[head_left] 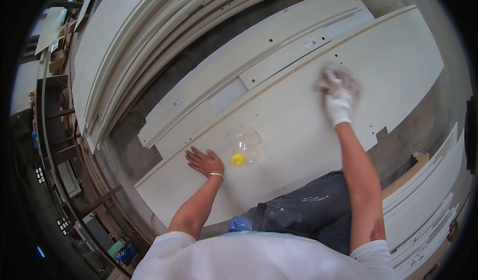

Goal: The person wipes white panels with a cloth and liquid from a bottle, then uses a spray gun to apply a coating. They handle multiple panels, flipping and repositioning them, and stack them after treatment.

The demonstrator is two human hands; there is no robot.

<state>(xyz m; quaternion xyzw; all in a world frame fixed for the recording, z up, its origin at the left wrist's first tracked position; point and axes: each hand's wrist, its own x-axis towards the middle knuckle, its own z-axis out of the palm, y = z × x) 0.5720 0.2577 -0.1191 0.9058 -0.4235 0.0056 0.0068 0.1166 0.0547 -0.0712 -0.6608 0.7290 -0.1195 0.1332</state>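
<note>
While stacked white boards (129, 36) fill the upper left, the person's left hand (204, 161) lies flat and released, fingers spread, on a large white panel (298, 115) that rests on the floor, a bracelet at the wrist. Just to its right, a clear plastic bottle (248, 146) with a yellow cap (238, 159) lies on its side on the panel, apart from that hand. Further right, the gloved right hand (338, 103) is clenched on a blurred white cloth (334, 77), pressing it against the panel's surface.
</note>
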